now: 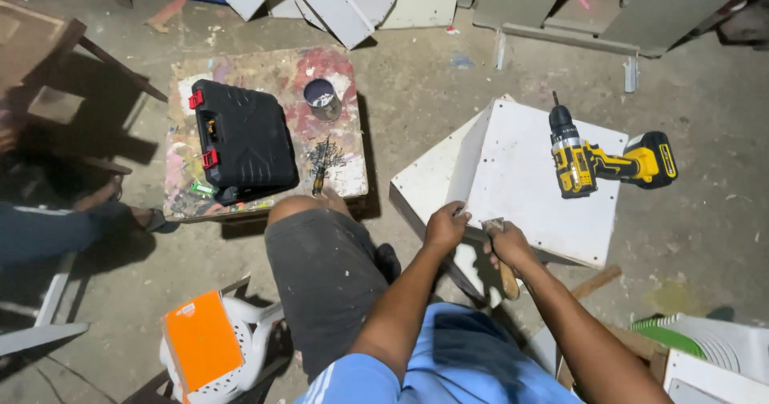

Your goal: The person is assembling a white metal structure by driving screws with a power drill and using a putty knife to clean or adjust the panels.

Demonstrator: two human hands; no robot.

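The white panel (529, 188) was pinched at its near-left edge by the left hand (445, 226); just right of that edge a wooden-handled hammer (503, 260) was gripped by the right hand (508, 244), handle trailing back.

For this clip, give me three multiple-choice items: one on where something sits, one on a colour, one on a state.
1. Where does the yellow-and-black cordless drill lie?
A. on the white square panel
B. on the paint-stained low table
C. on the floor

2. What colour are the latches on the black plastic tool case?
A. blue
B. red
C. green

3. What does the right hand hold?
A. nothing
B. a paintbrush
C. a wooden-handled hammer

Answers:
1 A: the drill rests on the white square panel.
2 B: two red clips show on the case's left side.
3 C: the fingers wrap the wooden-handled hammer, while the left hand grips the panel's edge.
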